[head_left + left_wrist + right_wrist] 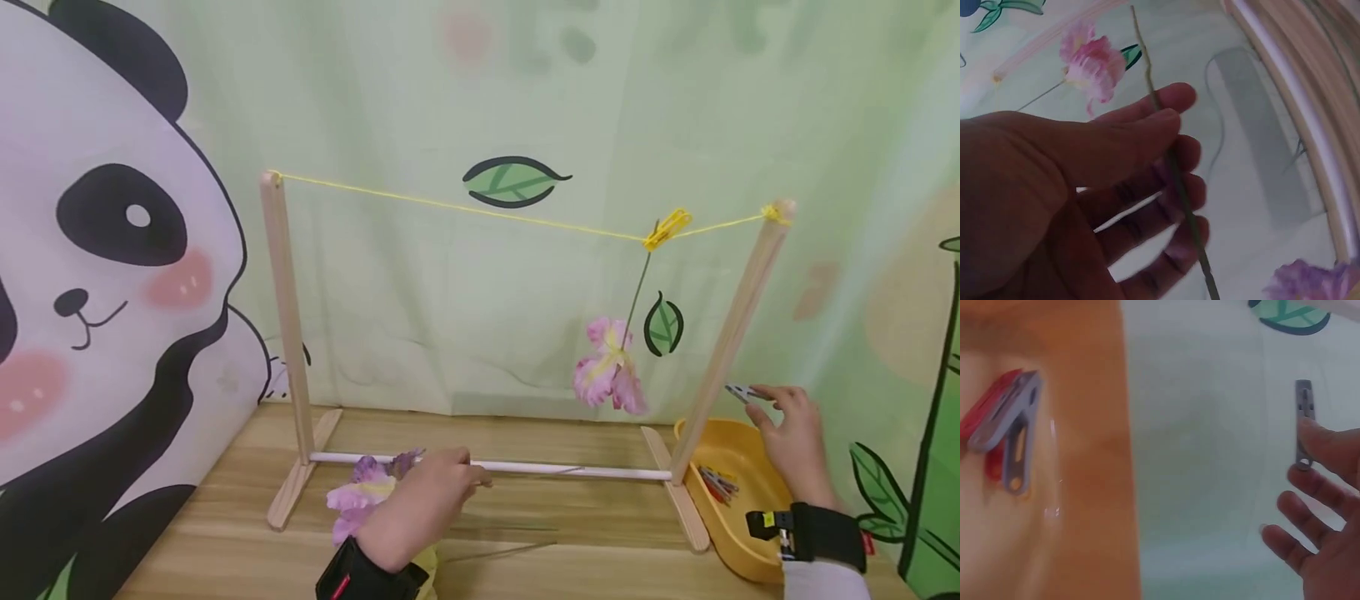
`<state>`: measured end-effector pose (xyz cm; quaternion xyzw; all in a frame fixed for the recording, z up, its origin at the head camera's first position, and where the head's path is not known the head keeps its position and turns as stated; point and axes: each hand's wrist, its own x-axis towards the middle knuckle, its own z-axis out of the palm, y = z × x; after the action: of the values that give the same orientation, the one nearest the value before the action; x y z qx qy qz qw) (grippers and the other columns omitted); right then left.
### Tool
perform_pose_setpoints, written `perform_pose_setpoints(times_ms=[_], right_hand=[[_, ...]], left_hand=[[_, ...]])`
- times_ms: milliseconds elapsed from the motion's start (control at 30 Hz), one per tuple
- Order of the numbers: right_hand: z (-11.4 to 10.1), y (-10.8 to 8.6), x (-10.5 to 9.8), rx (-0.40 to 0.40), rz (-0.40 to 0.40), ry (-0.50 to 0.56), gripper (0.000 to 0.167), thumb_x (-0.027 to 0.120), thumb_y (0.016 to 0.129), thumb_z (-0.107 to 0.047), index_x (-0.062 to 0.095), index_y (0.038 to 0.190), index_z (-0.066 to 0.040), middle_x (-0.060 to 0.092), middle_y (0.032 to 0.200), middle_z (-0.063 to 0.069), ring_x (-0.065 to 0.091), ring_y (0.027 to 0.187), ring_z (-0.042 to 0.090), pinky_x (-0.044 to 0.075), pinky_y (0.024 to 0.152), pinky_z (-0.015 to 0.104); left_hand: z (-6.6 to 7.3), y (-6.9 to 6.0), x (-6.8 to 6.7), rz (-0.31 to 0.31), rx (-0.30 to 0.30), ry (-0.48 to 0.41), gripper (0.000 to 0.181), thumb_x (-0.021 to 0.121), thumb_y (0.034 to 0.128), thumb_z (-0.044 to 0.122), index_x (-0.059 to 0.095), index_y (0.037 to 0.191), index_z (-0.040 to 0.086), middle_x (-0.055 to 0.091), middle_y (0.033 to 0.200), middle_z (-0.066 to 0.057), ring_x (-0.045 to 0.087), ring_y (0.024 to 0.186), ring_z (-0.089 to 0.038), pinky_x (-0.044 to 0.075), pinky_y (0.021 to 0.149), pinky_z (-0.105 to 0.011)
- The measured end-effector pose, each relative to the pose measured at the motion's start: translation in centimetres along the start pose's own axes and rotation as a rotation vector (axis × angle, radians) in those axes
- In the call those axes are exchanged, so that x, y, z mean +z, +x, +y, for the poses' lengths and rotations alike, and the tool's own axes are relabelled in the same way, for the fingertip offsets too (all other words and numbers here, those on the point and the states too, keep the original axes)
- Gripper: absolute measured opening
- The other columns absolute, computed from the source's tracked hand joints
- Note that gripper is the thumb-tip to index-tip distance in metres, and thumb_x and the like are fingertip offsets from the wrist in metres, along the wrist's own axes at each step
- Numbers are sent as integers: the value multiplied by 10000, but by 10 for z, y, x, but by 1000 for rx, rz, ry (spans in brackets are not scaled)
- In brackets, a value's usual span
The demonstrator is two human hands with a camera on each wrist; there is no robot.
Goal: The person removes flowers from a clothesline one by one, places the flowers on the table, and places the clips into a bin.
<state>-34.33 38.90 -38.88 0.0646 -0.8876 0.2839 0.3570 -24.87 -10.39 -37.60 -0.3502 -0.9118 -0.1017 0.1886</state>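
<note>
My left hand (427, 500) pinches a thin green flower stem (1184, 187) between thumb and index finger, the other fingers curving behind it. A purple artificial flower (362, 498) shows beside that hand; another purple bloom (1316, 281) appears at the lower corner of the left wrist view. Over the yellow bin, my right hand (798, 442) holds a grey clothespin (1304, 403) between thumb and index finger. A yellow clothespin (667, 230) grips the stem of a pink flower (609, 367) at the yellow string (465, 207), and the flower hangs head down.
Two wooden posts (287, 317) (733, 342) on flat feet carry the string, joined low by a white rod (510, 467). The yellow bin (738, 550), at the right, contains several clothespins (718, 485). Loose stems (498, 552) lie on the wooden table (600, 575). Behind hangs a panda-printed curtain (420, 333).
</note>
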Motion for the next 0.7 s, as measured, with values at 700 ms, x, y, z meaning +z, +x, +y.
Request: perform_pose_setpoints(times_ms=[700], right_hand=[[27,-8,10,170,-748,-101,300,665,999,-78,622,1142,182,652,974,240,605,857,322,561,778,491]], left_hand=[[8,-7,44,-72,48,119,227,814,757,-16,805,829,199,658,785,30,643,739,-125,494,600,-249]])
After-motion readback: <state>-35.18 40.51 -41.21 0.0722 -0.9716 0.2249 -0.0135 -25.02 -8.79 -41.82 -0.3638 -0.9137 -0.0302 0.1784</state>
